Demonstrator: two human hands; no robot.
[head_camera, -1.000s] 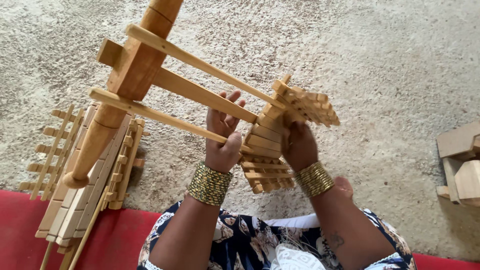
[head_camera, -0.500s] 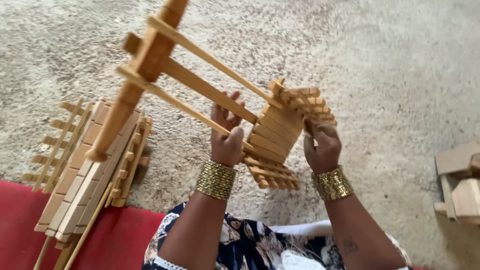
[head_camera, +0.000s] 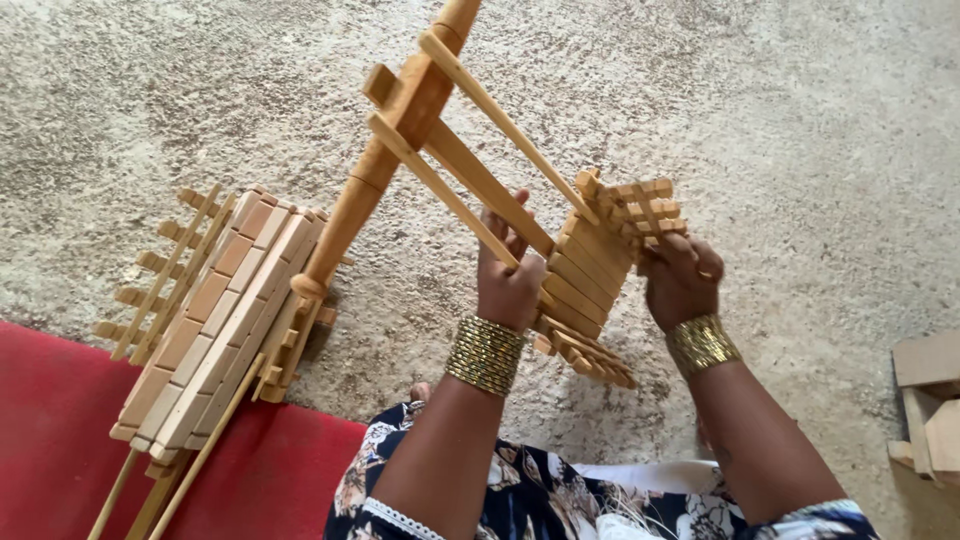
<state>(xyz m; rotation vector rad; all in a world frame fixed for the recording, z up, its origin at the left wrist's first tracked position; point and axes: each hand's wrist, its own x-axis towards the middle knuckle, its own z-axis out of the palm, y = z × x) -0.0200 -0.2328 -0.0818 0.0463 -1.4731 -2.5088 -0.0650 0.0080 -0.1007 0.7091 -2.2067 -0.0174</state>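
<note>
Left hand (head_camera: 508, 285) fingers closed round wooden frame's (head_camera: 470, 170) rail, right hand (head_camera: 680, 280) fingers gripping slatted end (head_camera: 600, 270), slatted panel (head_camera: 215, 315) left on floor (head_camera: 750, 110)

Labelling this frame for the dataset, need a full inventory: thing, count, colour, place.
wooden slatted frame: 1, light tan, centre, held in both hands, tilted
round wooden post: 1, darker honey brown, runs from top centre down to the left, joined to the frame by thin rods
second slatted wooden frame: 1, tan and pale, lying at left, partly on the mat
red mat: 1, red, bottom left
wooden pieces: a few, pale, right edge, cut off
concrete floor: grey, rough, all around
gold bangles: a stack on each wrist
left hand: gripping the rods
right hand: gripping the frame's slatted end
</note>
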